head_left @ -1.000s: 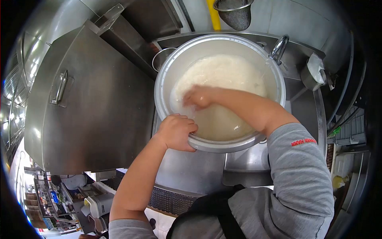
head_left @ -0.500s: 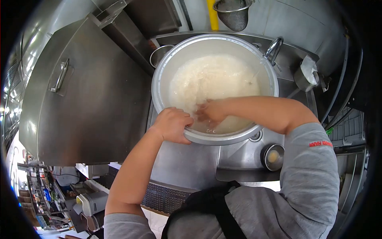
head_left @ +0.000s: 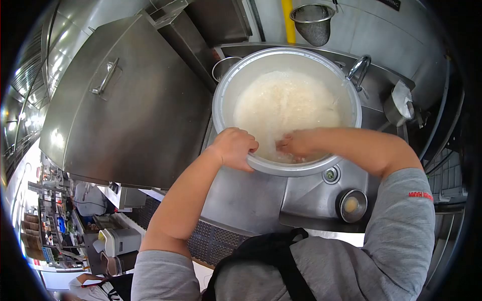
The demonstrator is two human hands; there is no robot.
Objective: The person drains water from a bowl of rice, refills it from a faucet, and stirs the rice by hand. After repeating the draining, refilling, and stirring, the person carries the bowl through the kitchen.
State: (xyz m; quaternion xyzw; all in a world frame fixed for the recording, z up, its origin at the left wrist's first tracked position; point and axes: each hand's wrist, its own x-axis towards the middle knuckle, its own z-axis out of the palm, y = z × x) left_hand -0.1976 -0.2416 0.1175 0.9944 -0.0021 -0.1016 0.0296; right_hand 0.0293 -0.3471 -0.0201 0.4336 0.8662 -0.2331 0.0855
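A large pale pot (head_left: 224, 103) with a thick rim holds cloudy whitish water and what looks like rice (head_left: 286, 98). My left hand (head_left: 234, 148) is closed over the near-left rim, fingers curled inside and thumb outside. Inside the pot near the front wall, my right hand (head_left: 297, 142) dips into the water. Its fingers are blurred and partly hidden by the liquid, so I cannot make out whether they hold any grains.
The pot stands over a steel sink (head_left: 309, 203). Behind it on the right is a curved faucet (head_left: 359, 70). A small metal bowl (head_left: 352, 205) sits in the sink. A mesh strainer (head_left: 314, 25) hangs at the back, and a steel cabinet (head_left: 135, 110) fills the left.
The view has shifted, so the pot and surroundings appear further right. My right hand has moved slightly within the water; my left hand still grips the rim. A person now shows at lower left.
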